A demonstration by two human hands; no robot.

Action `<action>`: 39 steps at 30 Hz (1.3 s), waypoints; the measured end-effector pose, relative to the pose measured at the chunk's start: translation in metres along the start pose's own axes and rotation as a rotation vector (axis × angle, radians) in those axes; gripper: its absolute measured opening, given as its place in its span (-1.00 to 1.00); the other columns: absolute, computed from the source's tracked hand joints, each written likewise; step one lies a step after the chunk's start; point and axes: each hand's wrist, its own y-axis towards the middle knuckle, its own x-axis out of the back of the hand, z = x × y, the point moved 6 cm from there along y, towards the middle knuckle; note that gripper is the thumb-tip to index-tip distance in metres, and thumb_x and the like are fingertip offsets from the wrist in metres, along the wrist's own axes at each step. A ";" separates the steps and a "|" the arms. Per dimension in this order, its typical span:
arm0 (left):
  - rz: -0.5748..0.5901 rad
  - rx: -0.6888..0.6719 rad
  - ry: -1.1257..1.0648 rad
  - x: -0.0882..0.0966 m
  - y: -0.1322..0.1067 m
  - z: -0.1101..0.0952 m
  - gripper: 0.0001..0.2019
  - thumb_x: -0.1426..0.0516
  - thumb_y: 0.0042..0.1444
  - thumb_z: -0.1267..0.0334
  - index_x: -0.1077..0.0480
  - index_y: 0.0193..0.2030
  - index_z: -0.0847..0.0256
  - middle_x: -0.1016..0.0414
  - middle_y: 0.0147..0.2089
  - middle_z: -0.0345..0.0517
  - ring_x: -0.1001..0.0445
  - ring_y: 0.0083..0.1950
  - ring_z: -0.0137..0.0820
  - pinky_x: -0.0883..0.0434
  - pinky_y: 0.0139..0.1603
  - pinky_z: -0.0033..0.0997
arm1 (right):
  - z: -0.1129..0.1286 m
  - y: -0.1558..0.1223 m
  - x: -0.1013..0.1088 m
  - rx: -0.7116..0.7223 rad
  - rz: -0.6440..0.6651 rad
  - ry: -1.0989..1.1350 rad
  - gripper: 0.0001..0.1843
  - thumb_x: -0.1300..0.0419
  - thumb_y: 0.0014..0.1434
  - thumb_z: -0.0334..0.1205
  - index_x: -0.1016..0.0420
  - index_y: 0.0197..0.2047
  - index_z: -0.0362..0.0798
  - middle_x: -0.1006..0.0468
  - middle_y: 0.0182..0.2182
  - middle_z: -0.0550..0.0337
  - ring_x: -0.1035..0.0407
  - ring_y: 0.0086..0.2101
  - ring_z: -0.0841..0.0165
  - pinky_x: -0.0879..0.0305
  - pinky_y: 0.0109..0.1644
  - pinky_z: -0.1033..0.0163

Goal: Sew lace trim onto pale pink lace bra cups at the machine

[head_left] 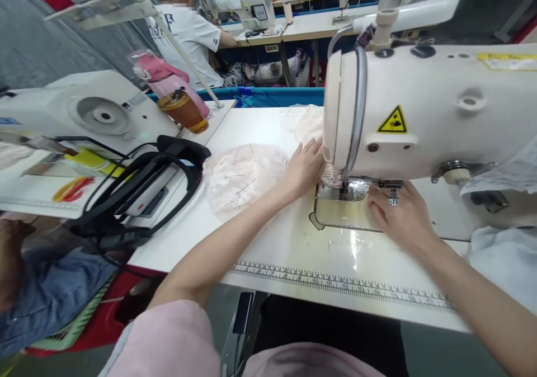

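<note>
A white sewing machine point(423, 108) stands on the white table point(272, 248). Pale pink lace fabric point(243, 178) lies spread to the left of its needle. My left hand point(306, 167) rests flat on the fabric's right edge, fingers stretched toward the machine head. My right hand point(398, 215) lies on the metal needle plate point(344, 209) under the machine arm, fingers curled down near the presser foot; what they press is hidden. A strip of lace point(331, 175) runs under the needle between both hands.
A printed ruler point(335, 282) runs along the table's front edge. Black headset point(151, 192), pink bottle point(168, 80) and a brown cup point(184, 111) sit at the left. Another person point(188, 30) sews at a far table. White cloth point(503, 254) hangs at right.
</note>
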 end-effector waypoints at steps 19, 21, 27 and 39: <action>0.051 -0.306 -0.223 0.051 -0.180 -0.094 -0.70 -0.07 0.26 0.24 -0.38 0.06 0.33 -0.50 0.11 0.08 -0.37 0.24 -0.22 -0.38 0.26 -0.19 | 0.020 0.005 0.003 0.044 0.071 0.041 -0.76 -0.01 0.19 -0.47 -0.48 -0.33 -0.09 -0.59 -0.26 0.23 -0.32 -0.43 0.41 -0.16 -0.16 0.16; 0.018 -0.330 -0.252 0.056 -0.165 -0.096 -0.68 -0.07 0.26 0.24 -0.38 0.08 0.35 -0.47 0.14 0.09 -0.35 0.26 -0.21 -0.38 0.25 -0.19 | 0.020 0.006 0.004 0.031 0.068 0.069 -0.74 0.00 0.19 -0.49 -0.49 -0.23 -0.09 -0.60 -0.22 0.22 -0.35 -0.37 0.39 -0.16 -0.15 0.17; 0.030 -0.505 -0.084 0.035 -0.111 -0.098 -0.63 0.00 0.32 0.26 -0.30 0.21 0.36 -0.36 0.25 0.04 -0.33 0.28 -0.20 -0.40 0.22 -0.18 | 0.018 0.008 0.009 0.047 -0.009 0.160 -0.67 0.02 0.16 -0.54 -0.51 -0.33 -0.02 -0.61 -0.30 0.32 -0.37 -0.30 0.38 -0.19 -0.10 0.18; 0.037 -0.390 0.086 -0.002 -0.074 -0.064 -0.53 0.02 0.32 0.12 -0.30 0.21 0.45 -0.33 0.25 0.20 -0.33 0.27 -0.10 -0.44 0.16 -0.10 | 0.024 0.007 0.001 0.109 0.053 0.234 -0.63 0.01 0.08 -0.58 -0.55 -0.30 -0.05 -0.64 -0.22 0.31 -0.44 -0.19 0.40 -0.22 -0.15 0.22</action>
